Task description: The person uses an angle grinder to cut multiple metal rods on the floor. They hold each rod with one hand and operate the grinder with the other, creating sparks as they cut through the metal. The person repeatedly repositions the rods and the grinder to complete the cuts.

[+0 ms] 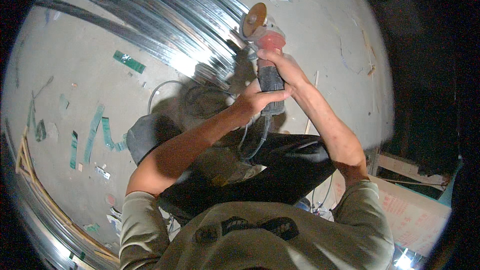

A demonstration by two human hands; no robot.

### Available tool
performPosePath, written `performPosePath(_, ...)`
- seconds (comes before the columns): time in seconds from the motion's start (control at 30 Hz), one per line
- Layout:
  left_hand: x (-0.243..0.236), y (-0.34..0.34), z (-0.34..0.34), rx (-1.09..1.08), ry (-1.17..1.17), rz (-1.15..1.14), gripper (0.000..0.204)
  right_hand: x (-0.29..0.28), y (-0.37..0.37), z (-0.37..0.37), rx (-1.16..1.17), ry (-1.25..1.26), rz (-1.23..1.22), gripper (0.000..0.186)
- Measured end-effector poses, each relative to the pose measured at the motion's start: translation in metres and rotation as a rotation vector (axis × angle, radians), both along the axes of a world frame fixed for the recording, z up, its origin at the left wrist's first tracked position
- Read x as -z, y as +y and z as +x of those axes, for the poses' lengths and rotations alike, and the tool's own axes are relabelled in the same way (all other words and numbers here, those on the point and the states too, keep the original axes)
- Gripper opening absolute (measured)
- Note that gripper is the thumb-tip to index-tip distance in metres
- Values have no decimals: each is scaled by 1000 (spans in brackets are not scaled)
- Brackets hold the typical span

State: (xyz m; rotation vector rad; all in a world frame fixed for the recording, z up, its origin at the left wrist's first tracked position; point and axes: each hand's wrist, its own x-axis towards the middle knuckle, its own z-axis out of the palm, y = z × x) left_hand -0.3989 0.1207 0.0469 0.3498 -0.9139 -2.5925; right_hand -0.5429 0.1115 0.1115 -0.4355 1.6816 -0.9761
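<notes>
Both my hands are wrapped round an angle grinder (271,77) with a red head and a black body. My right hand (282,67) grips it close behind the red part, and my left hand (252,101) holds the rear end, where a cord (263,137) comes out and runs down toward my legs. A brownish round disc (254,19) is fitted at the grinder's far end, tilted on edge. Just left of the disc lie the ends of a bundle of shiny metal profiles (165,15); whether the disc touches them I cannot tell.
Green strips (93,132) and scraps litter the grey floor (65,80) on the left. Long wooden strips (37,182) and more metal lengths (35,230) lie at the lower left. A printed cardboard box (407,210) stands at the lower right. My bent legs (295,155) are close below the grinder.
</notes>
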Motion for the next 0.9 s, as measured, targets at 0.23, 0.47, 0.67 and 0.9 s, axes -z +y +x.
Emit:
performPosePath(0.23, -3, -30, 26, -205, -125, 75, 27, -5, -25, 8, -488, 225, -108, 57)
performPosePath(0.47, 1, -75, 71, -458, -310, -252, 24, -26, -12, 30, -772, 480, -371, 72)
performPosePath(0.67, 7, -93, 82, -452, -150, 337, 28, -29, -19, 51, -927, 948, -481, 70)
performPosePath(0.9, 20, -77, 91, -719, -456, -1115, 22, -34, -26, 72, -1015, 1148, -659, 53)
